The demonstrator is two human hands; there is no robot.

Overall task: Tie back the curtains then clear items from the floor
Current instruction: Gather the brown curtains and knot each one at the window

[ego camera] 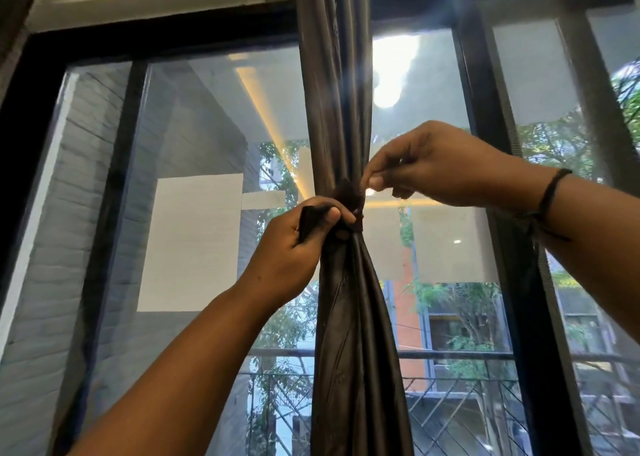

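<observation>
A dark grey-brown curtain (349, 317) hangs bunched into a narrow column in front of the window's middle. A dark tie-back band (348, 195) is wrapped around it at its narrowest point. My left hand (298, 247) grips one end of the band, a dark strip that sticks out past my thumb at the curtain's left side. My right hand (446, 164) pinches the band's other end between thumb and forefinger at the curtain's right side, just above the wrap. A black thread bracelet sits on my right wrist. The floor and anything on it are out of view.
A large window with a black frame (485, 116) fills the view. Its glass reflects room lights and a white panel. Outside are a balcony railing (450, 355), trees and buildings. Another dark curtain edge shows at the top left corner.
</observation>
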